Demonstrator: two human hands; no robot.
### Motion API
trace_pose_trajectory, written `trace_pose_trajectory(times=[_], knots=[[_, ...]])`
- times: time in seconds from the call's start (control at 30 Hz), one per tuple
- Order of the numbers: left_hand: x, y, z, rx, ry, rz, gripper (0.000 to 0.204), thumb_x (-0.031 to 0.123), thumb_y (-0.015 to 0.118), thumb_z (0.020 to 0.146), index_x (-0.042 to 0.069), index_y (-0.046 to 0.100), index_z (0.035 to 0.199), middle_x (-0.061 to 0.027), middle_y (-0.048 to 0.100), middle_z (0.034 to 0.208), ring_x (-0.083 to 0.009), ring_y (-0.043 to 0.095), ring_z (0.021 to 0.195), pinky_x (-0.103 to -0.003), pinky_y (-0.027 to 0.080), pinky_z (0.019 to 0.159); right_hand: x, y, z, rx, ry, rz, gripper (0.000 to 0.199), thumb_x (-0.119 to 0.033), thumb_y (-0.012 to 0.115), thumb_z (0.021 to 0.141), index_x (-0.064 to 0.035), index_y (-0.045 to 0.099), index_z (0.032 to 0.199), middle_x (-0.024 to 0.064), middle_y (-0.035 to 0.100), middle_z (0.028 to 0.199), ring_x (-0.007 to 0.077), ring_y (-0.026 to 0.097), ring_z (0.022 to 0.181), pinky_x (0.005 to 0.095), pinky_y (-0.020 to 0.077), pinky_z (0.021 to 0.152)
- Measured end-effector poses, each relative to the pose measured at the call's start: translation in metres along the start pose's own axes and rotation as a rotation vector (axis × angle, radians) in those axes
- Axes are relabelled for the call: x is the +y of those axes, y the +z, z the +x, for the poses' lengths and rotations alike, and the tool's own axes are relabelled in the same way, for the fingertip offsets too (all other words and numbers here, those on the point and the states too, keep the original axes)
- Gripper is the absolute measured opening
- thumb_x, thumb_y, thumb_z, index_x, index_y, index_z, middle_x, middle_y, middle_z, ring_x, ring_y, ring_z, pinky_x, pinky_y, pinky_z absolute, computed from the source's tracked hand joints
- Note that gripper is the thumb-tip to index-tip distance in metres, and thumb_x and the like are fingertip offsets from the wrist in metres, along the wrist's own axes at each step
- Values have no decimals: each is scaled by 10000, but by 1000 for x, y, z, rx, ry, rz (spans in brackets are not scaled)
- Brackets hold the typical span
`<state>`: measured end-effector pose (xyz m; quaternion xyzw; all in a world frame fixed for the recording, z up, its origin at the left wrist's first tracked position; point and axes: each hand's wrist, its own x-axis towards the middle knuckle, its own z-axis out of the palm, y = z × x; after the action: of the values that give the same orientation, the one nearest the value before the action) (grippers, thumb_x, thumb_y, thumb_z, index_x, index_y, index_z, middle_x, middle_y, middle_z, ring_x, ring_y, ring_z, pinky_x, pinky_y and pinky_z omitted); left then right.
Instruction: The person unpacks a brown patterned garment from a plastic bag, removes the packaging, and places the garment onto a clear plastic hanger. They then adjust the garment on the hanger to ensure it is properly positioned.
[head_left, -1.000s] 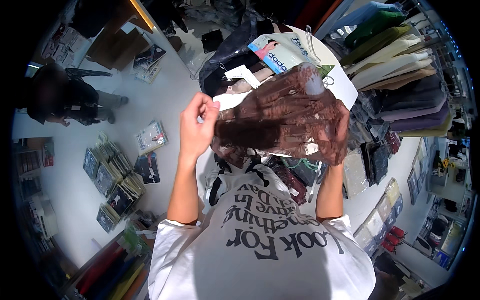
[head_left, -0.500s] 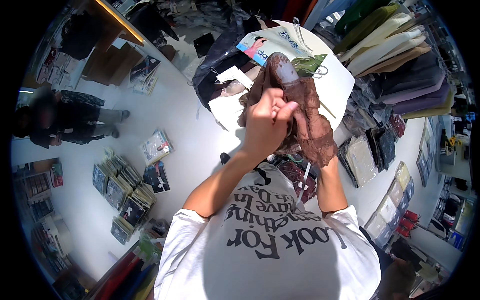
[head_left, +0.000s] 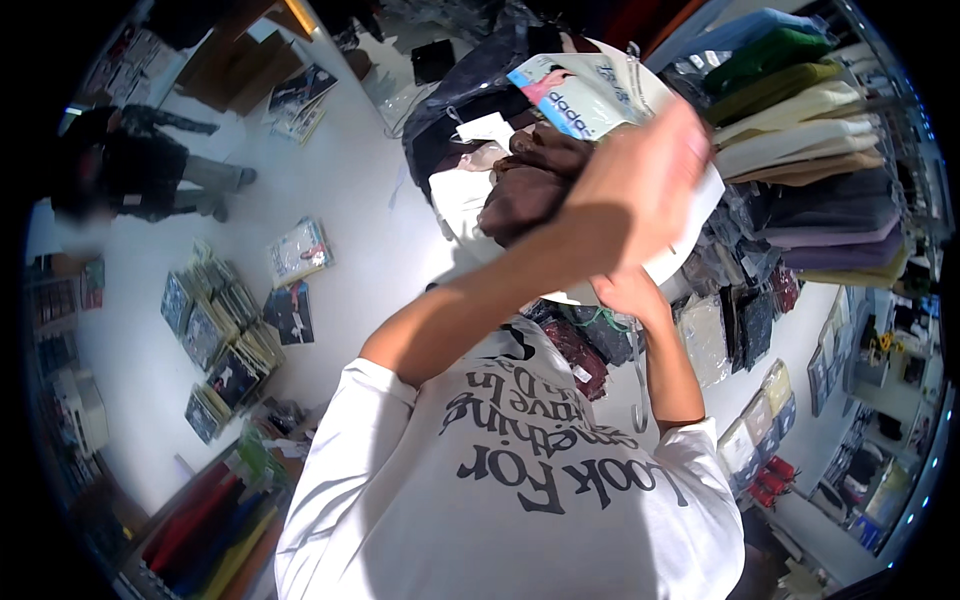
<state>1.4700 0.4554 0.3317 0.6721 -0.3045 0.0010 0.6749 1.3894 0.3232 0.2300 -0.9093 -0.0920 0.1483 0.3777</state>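
My left hand (head_left: 655, 175) is stretched across to the right above a white round table (head_left: 460, 208), blurred by motion, so its grip is unclear. Just below it is my bare right hand (head_left: 628, 290), with its fingertips partly hidden behind the left hand and wrist. A crumpled brown garment (head_left: 530, 195) lies on the table beside my left forearm, which hides part of it. Behind the garment are a white card (head_left: 485, 128) and a flat printed packet (head_left: 555, 95) in blue and pink. Dark plastic-wrapped fabric (head_left: 435, 130) bulges over the table's left edge.
Folded garments in green, cream and purple (head_left: 800, 150) stack up at the right. Stacked packages (head_left: 215, 320) stand on the floor to the left, near a person (head_left: 150, 165). Wrapped packs (head_left: 575, 355) sit close in front of me.
The brown fabric that covered my right hand and wrist is off it. My left hand has swung right and forward; my right hand has drawn slightly nearer to me.
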Motion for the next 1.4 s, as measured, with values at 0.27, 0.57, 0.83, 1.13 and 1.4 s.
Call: trace_pose_trajectory(times=[0.27,0.57,0.83,1.13,1.4], knots=[[4,57,-83,-1159,130,-12,218,34,551,853,-89,473,1015,-235,600,960,-360,679,738,-424,570,588,-45,13,60,195,-249,206,505,-186,525,955,-29,370,1410,218,522,1173,310,549,1090,384,422,949],[-29,-51,-88,-128,158,9,261,270,666,884,29,584,943,-132,619,1054,-232,636,868,-364,519,732,-42,-34,41,476,-272,162,549,-178,526,955,-28,329,1446,181,419,1396,270,473,1251,369,372,1051],[-140,-56,-14,-199,-312,-561,284,156,677,913,-16,612,1130,-26,647,1013,-83,573,898,-237,471,815,-43,-25,26,513,-165,536,554,-171,541,939,-21,336,1431,161,439,1418,260,479,1270,375,401,1039],[-39,-75,-21,-2,-269,-750,226,107,552,900,-79,633,1001,-127,649,1083,-110,566,904,-250,434,794,-34,-28,2,577,-99,500,513,-129,549,941,-17,356,1403,187,445,1412,284,486,1273,372,399,1049],[-46,-43,-29,-66,34,-749,170,12,558,804,-99,592,929,-198,478,1320,-312,511,1210,-429,406,1042,-32,-24,3,567,-107,424,477,-92,556,943,-13,374,1377,209,451,1407,305,493,1276,369,398,1059]])
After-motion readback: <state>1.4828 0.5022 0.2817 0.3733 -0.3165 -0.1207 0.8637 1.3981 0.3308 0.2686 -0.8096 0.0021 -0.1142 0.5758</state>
